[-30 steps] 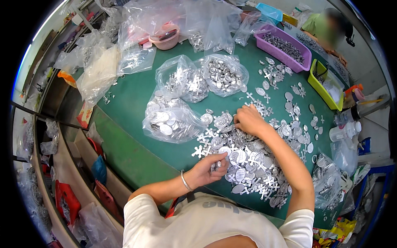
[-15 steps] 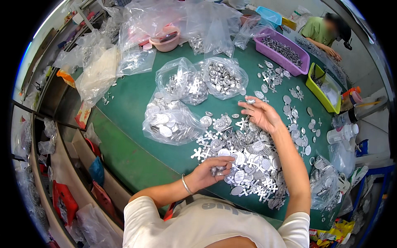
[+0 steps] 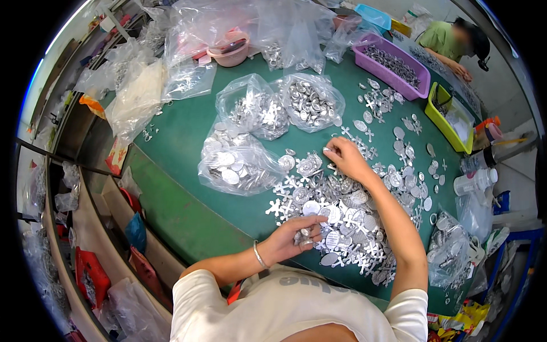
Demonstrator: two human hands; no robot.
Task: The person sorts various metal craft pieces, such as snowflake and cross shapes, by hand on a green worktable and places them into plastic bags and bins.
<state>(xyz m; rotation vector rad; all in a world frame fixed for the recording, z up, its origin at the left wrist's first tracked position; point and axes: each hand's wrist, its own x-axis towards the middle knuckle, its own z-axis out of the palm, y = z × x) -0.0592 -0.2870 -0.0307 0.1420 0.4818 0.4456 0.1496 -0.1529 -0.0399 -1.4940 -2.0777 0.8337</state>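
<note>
Silver oval medals and small crosses lie in a broad heap (image 3: 347,219) on the green table in front of me. My left hand (image 3: 286,239) is at the heap's near left edge, palm up, fingers curled around several small oval medals (image 3: 306,235). Beyond the heap's far edge, my right hand (image 3: 346,158) pinches a small oval medal (image 3: 326,149) between its fingertips. Left of that hand stand open clear plastic bags: one of larger flat medals (image 3: 229,175), one of crosses (image 3: 250,108) and one of small oval medals (image 3: 312,102).
A purple basket (image 3: 424,91) of small metal parts and a lime-green basket (image 3: 467,142) stand at the far right. Loose medals (image 3: 399,132) are scattered right of my right arm. A pink bowl (image 3: 229,57) sits among plastic bags at the back. Someone in green (image 3: 439,39) works beyond.
My right hand has moved left and slightly nearer, its fingers drawn together with the medal. The left hand stays almost where it was, still around its medals.
</note>
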